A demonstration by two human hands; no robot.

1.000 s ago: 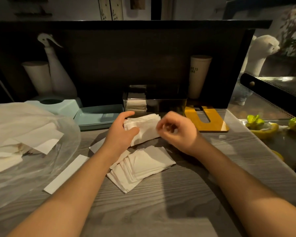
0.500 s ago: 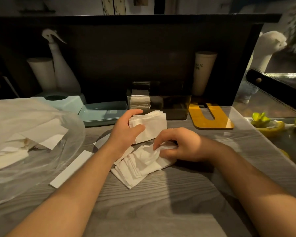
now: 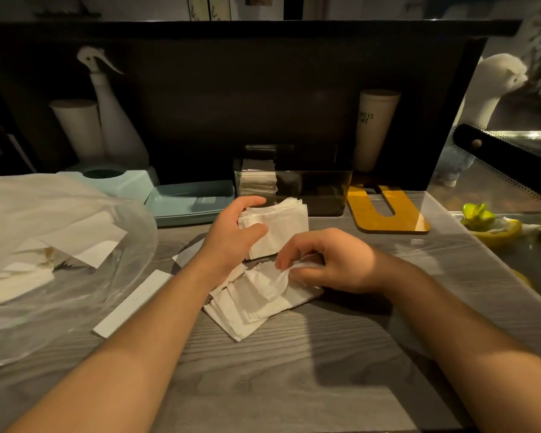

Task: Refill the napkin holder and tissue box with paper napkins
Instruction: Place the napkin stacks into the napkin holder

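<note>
The only lettering you can make out is on the tall cream cup [image 3: 376, 129] standing at the back, just right of the dark napkin holder [image 3: 294, 189]. You see two short lines of dark capitals on its side; the upper line ends in "E IS" and the lower in "ME", with the first letters turned out of sight round the curve of the cup. Nothing else before you carries a word, number or label that you can read.

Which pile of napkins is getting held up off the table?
The neat stack gripped by the left hand, in front of the dark holder. The other pile lies fanned out on the table.
</note>
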